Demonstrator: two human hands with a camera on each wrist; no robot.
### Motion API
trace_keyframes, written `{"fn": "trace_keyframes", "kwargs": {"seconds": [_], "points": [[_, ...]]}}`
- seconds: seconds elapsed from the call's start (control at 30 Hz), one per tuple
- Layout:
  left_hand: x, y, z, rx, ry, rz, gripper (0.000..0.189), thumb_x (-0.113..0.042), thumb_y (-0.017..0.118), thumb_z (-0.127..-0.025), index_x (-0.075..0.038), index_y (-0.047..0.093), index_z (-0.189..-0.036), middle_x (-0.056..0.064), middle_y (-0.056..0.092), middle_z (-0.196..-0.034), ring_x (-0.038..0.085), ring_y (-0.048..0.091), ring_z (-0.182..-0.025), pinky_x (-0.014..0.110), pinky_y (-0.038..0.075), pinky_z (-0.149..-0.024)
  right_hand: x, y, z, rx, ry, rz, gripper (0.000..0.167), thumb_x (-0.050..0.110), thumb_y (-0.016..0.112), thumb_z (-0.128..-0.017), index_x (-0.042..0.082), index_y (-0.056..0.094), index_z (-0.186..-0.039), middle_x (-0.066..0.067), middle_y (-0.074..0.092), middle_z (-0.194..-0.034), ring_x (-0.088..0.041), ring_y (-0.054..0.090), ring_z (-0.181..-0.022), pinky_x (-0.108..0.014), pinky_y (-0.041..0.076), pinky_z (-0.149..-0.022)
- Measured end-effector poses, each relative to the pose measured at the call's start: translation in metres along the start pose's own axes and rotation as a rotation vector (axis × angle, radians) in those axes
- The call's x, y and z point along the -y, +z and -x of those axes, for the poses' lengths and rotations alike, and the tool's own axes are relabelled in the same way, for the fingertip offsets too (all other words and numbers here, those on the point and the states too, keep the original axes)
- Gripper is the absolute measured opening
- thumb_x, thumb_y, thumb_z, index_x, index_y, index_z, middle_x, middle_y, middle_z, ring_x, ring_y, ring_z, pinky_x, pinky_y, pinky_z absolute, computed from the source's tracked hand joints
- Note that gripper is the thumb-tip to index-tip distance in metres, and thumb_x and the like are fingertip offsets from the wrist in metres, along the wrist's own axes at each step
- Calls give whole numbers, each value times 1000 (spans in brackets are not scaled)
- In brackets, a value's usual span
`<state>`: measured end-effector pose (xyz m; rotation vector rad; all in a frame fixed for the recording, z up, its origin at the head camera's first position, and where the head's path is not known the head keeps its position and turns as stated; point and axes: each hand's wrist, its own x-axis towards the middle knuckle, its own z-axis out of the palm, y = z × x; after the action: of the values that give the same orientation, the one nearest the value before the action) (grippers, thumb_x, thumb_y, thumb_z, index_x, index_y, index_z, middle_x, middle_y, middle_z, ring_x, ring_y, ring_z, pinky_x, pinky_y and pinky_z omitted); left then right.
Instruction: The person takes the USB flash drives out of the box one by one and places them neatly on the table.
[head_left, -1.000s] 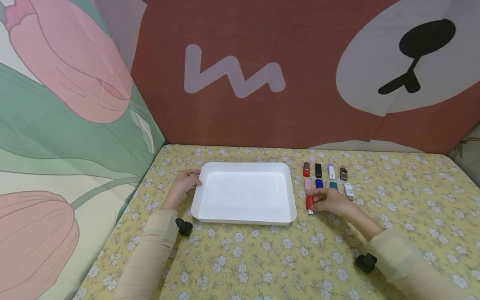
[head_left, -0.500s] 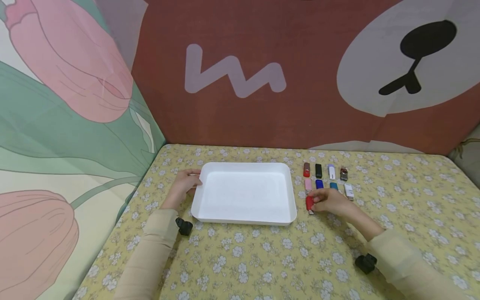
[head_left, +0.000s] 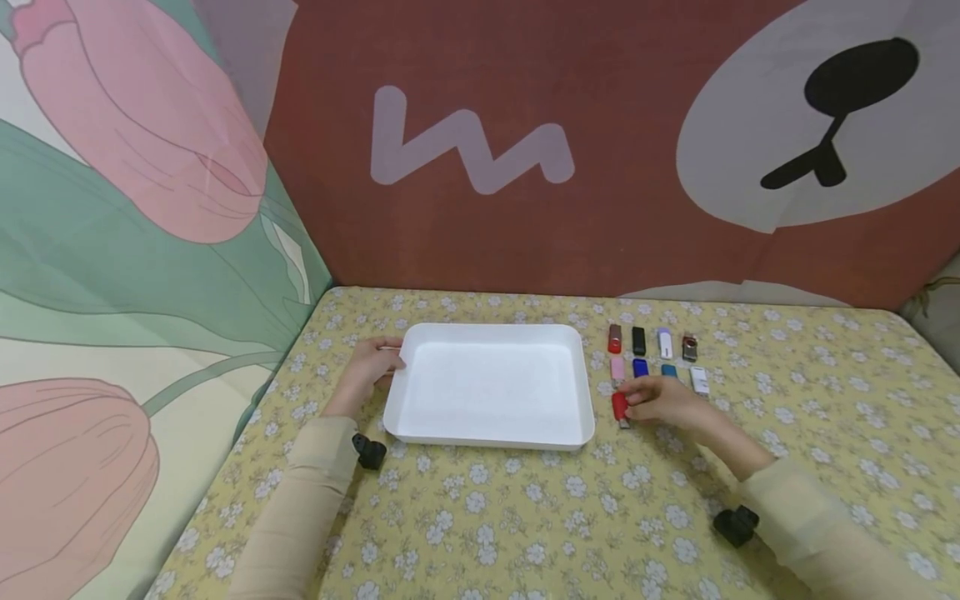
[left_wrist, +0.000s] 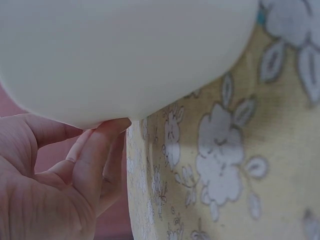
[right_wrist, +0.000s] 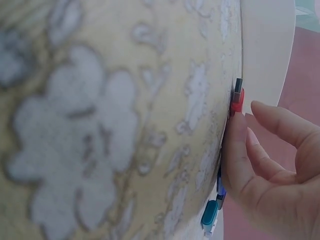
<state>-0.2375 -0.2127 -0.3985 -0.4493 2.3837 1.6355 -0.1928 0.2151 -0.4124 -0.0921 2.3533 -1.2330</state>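
On the left, my left hand (head_left: 372,367) grips the left rim of a white tray (head_left: 489,444); its thumb lies at the rim and its other fingers reach the tray's underside in the left wrist view. My right hand (head_left: 663,400) is just right of the tray, with thumb and fingertips at a red USB stick (head_left: 619,406). The stick's metal plug points toward the person, and the right wrist view shows it close over the cloth. Behind that hand lie a pink USB stick (head_left: 617,367), a blue one (head_left: 641,367) and a teal one (head_left: 668,371), partly hidden.
A back row has a dark red USB stick (head_left: 615,339), a black one (head_left: 639,340), a white-and-lilac one (head_left: 665,342) and a brown one (head_left: 689,347). A white stick (head_left: 699,381) lies right of the teal one. Flowered cloth (head_left: 480,533) covers the table, with a wall behind.
The red USB stick has tilted slightly under my right fingertips, its plug turning from white to dark grey in view. My left hand and the tray stay in place.
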Motion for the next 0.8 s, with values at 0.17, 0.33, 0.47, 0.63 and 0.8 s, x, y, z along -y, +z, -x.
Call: {"fn": "trace_keyframes", "kwargs": {"seconds": [0.17, 0.33, 0.47, 0.63, 0.8], "points": [[-1, 1, 0, 0, -3, 2, 47, 2, 52, -87, 2, 49, -134, 25, 55, -129, 22, 64, -91, 27, 53, -67, 0, -3, 1, 21, -10, -42, 50, 9, 62, -90, -12, 45, -132, -13, 59, -105, -10, 60, -84, -29, 55, -76], [-1, 1, 0, 3, 0, 15, 47, 1, 52, -88, 2, 48, -134, 25, 55, -128, 25, 65, -94, 28, 53, -69, 6, -10, 6, 41, -36, -103, 51, 14, 55, -96, -13, 39, -137, -11, 63, -104, -8, 63, -86, -29, 56, -78], [-1, 2, 1, 11, 8, 14, 46, 0, 51, -89, 2, 47, -136, 25, 54, -129, 30, 64, -99, 29, 54, -70, 10, -19, 10, 21, -72, -99, 52, 19, 44, -101, -13, 33, -141, -25, 57, -120, -11, 64, -94, -31, 56, -82], [0, 2, 3, 7, 13, 12, 47, -2, 51, -90, 1, 46, -137, 26, 55, -129, 34, 63, -106, 30, 55, -71, 17, -31, 14, -91, -75, -68, 59, 34, 34, -104, -8, 30, -145, -28, 47, -131, -10, 61, -101, -35, 53, -90], [-2, 2, 6, -15, 18, -23, 49, -10, 49, -95, -1, 40, -142, 24, 51, -132, 33, 59, -111, 33, 52, -82, 27, -46, 18, -253, -103, -92, 67, 45, 24, -102, -2, 19, -150, -28, 36, -141, -7, 53, -104, -35, 48, -98]]}}
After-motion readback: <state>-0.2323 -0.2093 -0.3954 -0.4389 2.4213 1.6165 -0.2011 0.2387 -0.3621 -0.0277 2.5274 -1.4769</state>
